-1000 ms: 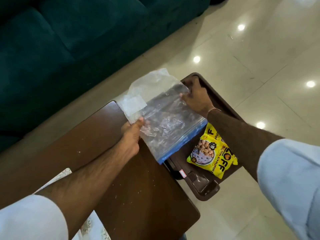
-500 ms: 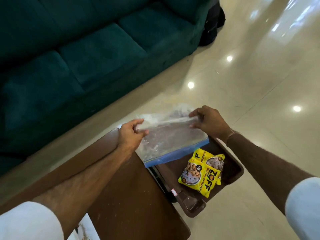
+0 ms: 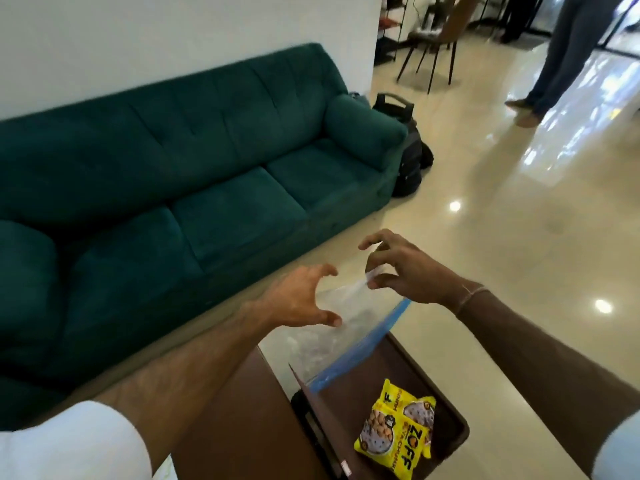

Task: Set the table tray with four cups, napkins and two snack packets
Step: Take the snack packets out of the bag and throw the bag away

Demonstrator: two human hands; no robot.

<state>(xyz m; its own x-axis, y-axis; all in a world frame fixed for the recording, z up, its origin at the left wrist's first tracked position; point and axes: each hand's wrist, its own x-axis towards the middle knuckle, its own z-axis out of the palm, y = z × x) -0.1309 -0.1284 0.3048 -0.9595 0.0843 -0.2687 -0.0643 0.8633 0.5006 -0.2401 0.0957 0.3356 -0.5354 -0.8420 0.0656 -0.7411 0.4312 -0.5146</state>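
Note:
My right hand (image 3: 405, 271) pinches the top edge of a clear plastic bag (image 3: 332, 344) with a blue zip strip. The bag hangs tilted above the far end of the brown tray (image 3: 453, 434). My left hand (image 3: 298, 299) hovers at the bag's left side with fingers spread and curled; only the thumb tip is near the plastic. Two yellow snack packets (image 3: 394, 434) lie overlapping in the tray, which sits at the right end of the dark wooden table (image 3: 242, 427). No cups or napkins show.
A long green sofa (image 3: 173, 168) runs along the wall beyond the table. A black backpack (image 3: 408, 161) leans at its right end. Farther back on the glossy tiled floor are a chair (image 3: 436, 39) and a standing person's legs (image 3: 561, 57).
The view has tilted up toward the sofa and room. My left hand has let go of the bag and spread its fingers. The bag now hangs from my right hand alone.

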